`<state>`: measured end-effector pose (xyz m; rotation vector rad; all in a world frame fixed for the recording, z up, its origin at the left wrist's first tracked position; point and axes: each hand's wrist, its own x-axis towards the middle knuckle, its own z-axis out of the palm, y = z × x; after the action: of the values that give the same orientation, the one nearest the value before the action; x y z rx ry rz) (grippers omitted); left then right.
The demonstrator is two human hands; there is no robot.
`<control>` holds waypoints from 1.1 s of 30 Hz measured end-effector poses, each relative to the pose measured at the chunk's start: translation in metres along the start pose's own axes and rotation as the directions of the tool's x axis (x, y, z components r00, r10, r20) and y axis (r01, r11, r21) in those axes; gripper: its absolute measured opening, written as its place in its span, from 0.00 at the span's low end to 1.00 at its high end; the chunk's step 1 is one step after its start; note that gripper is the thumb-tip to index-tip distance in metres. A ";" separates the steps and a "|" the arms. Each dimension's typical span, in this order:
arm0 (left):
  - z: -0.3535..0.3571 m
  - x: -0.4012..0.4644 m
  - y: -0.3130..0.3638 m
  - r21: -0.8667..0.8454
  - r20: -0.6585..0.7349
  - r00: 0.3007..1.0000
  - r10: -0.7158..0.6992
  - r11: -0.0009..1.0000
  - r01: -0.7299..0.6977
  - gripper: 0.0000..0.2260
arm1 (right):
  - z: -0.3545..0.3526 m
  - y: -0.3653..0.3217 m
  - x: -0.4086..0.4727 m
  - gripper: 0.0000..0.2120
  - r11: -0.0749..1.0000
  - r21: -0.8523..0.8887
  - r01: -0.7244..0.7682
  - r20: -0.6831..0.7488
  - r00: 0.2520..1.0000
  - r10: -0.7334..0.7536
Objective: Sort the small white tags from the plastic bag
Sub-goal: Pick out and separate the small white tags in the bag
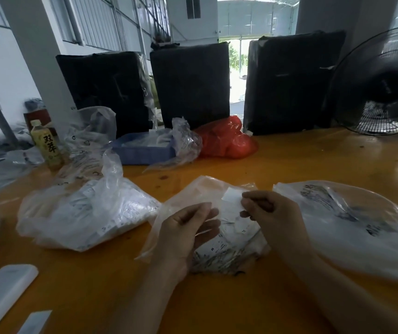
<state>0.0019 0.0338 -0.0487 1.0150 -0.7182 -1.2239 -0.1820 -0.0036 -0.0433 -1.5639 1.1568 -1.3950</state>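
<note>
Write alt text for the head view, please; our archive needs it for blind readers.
A person's right hand pinches a small white tag above a clear plastic bag of tags on an orange wooden table, while the left hand holds the bag's film. More clear plastic bags, a blue tray and a red plastic bag lie beyond.

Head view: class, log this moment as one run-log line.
right hand: pinches white tag | left hand: holds plastic bag | stage: sorting

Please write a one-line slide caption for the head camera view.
Right hand pinches a white tag above the open plastic bag; left hand holds the bag.
</note>
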 end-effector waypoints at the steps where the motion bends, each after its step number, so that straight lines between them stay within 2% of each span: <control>1: 0.000 -0.001 0.000 0.038 -0.004 1.000 -0.002 0.999 0.002 0.09 | 0.000 0.001 0.000 0.10 1.000 0.018 -0.015 -0.001 1.000 0.015; 4: 0.000 -0.001 -0.001 0.034 -0.024 1.000 -0.005 0.999 0.006 0.09 | -0.002 0.004 0.002 0.19 0.999 0.027 -0.030 0.004 1.000 0.029; 8: 0.000 0.001 -0.002 -0.098 -0.010 1.000 -0.002 0.995 0.000 0.10 | 0.000 0.005 0.002 0.06 0.998 -0.033 0.046 -0.043 0.998 -0.048; 11: 0.000 0.003 -0.003 -0.125 -0.012 1.000 -0.002 0.992 0.000 0.16 | -0.001 0.005 0.002 0.08 0.978 -0.131 0.163 -0.057 0.984 -0.171; 14: 0.000 0.004 -0.004 -0.152 -0.007 1.000 -0.007 0.988 0.005 0.19 | -0.004 0.003 0.000 0.06 0.977 -0.050 0.208 -0.014 0.978 -0.209; 16: -0.002 0.005 -0.005 -0.143 0.000 1.000 -0.001 0.990 0.001 0.18 | -0.003 0.002 -0.002 0.03 0.979 -0.003 0.202 0.019 0.979 -0.201; 19: -0.004 0.006 -0.007 -0.103 0.007 1.000 0.003 0.995 -0.003 0.11 | 0.001 0.004 -0.001 0.05 0.991 -0.063 0.120 -0.028 0.992 -0.122; 24: -0.003 0.006 -0.009 -0.078 -0.006 1.000 -0.002 0.997 0.002 0.10 | 0.000 0.007 0.003 0.16 0.992 -0.117 0.043 -0.107 0.993 -0.055; 29: -0.003 0.005 -0.010 -0.083 0.003 1.000 0.005 0.997 -0.005 0.13 | -0.001 0.010 0.003 0.04 0.997 -0.024 0.077 -0.058 0.995 -0.079; 33: -0.002 0.004 -0.009 -0.064 0.025 1.000 0.015 0.998 -0.013 0.07 | 0.000 0.007 0.003 0.05 0.989 -0.023 0.149 -0.051 0.987 -0.150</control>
<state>0.0012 0.0308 -0.0580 0.9421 -0.7005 -1.2418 -0.1826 -0.0092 -0.0488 -1.6645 1.1057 -1.5349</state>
